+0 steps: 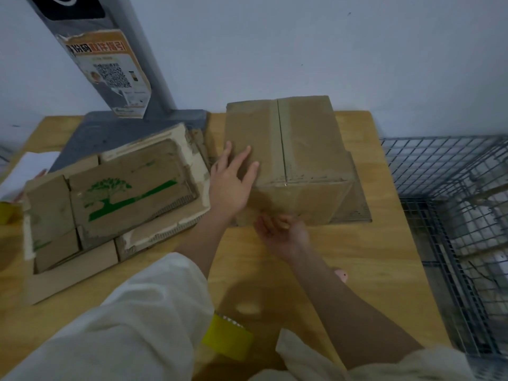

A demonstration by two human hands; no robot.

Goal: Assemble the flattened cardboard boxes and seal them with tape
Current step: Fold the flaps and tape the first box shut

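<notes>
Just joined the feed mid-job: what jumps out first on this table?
An assembled brown cardboard box stands at table centre, the left hand flat on its top, the right hand at its near wall. To the left lies a stack of flattened cardboard with a green tree print; a yellow tape roll sits nearest.

A plain brown assembled box (299,158) stands upright, its two top flaps closed and meeting at a centre seam that runs away from the fingers. The seam lies just right of the left fingertips (248,149), which lie flat on the left flap. The right fingers (277,222) touch the bottom of its near wall. A yellow tape roll (228,338) lies well behind both sets of fingers, between the forearms. Flattened boxes (115,204), one printed with a green tree, lie stacked left of the left fingers.
</notes>
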